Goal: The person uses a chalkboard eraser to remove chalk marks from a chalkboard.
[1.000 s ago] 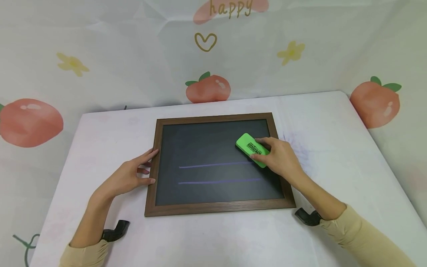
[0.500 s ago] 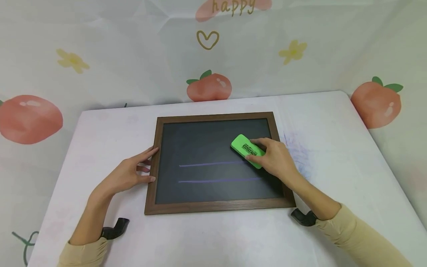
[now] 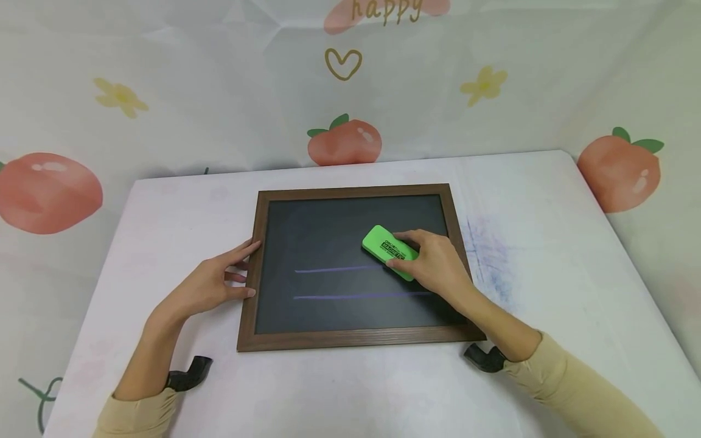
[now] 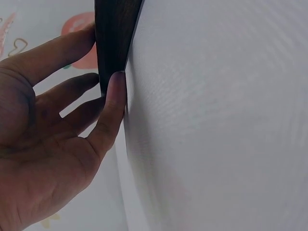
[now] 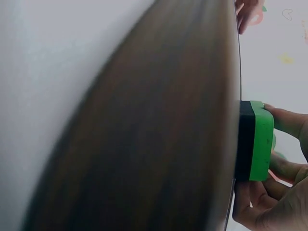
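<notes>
Since a second ago the right hand (image 3: 435,263) has slid the green eraser (image 3: 390,252) leftward across the chalkboard (image 3: 328,231), and the upper purple line (image 3: 334,269) got shorter at its right end. Fingers curl over the eraser, pressing it flat, its long axis running diagonally from far-left to near-right. Left hand (image 3: 210,286) lies spread with straight fingers against the board's left wooden frame. Everything sits on a white table (image 3: 547,292) with purple smudges (image 3: 487,255), peach-print backdrop (image 3: 164,91) behind.
</notes>
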`<action>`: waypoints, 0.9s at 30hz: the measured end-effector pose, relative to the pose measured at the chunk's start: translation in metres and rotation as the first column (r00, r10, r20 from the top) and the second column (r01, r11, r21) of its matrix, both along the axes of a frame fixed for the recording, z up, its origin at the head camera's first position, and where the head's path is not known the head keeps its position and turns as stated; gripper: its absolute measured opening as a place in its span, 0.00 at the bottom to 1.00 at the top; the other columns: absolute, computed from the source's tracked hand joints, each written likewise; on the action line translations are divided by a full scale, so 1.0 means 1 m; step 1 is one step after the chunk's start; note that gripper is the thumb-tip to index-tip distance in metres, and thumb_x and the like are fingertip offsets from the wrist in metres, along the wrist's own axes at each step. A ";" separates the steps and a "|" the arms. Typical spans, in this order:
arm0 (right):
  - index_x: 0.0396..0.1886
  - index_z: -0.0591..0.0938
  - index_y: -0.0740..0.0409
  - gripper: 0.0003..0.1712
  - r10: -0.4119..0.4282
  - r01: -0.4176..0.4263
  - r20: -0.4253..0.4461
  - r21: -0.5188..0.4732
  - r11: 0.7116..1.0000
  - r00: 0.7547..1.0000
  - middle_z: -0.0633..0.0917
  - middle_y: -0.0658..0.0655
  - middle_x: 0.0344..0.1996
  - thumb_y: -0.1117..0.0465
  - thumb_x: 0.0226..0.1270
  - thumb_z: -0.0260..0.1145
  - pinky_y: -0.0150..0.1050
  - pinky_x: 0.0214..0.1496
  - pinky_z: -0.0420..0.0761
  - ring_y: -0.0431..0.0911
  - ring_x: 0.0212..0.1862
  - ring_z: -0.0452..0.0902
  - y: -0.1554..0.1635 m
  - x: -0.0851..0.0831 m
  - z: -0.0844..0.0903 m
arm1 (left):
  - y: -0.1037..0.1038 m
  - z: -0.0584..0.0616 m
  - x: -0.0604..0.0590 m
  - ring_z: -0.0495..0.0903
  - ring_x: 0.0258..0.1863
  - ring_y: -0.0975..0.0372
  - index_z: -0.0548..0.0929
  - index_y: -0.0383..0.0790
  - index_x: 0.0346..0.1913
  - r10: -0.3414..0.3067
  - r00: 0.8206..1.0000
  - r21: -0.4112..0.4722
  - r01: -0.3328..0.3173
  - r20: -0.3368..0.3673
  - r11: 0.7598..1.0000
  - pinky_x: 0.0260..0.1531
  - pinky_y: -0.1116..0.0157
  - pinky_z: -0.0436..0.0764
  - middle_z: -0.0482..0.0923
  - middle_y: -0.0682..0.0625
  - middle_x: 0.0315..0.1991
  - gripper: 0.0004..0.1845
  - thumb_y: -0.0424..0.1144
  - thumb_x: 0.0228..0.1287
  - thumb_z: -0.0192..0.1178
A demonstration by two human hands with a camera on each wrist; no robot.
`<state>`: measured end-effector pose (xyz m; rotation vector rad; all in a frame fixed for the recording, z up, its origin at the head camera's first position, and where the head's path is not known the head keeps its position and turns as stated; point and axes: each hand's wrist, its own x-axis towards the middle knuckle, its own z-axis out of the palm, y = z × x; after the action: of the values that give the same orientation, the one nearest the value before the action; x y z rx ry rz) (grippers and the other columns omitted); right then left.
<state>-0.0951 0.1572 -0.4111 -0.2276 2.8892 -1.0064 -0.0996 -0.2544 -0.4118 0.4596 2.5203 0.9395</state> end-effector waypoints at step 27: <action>0.57 0.85 0.55 0.31 0.085 -0.086 -0.032 -0.019 0.996 0.996 0.86 0.55 0.50 0.52 0.52 0.80 0.36 0.33 0.73 0.44 0.35 0.75 -0.057 0.003 -0.003 | -0.001 -0.002 0.000 0.81 0.52 0.48 0.56 0.47 0.79 0.006 1.000 0.003 -0.006 0.005 1.000 0.43 0.62 0.82 0.55 0.39 0.76 0.51 0.31 0.55 0.73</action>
<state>-0.0917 0.1002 -0.4139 -0.3680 2.8703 -1.0266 -0.0997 -0.2551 -0.4140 0.4501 2.5177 0.9457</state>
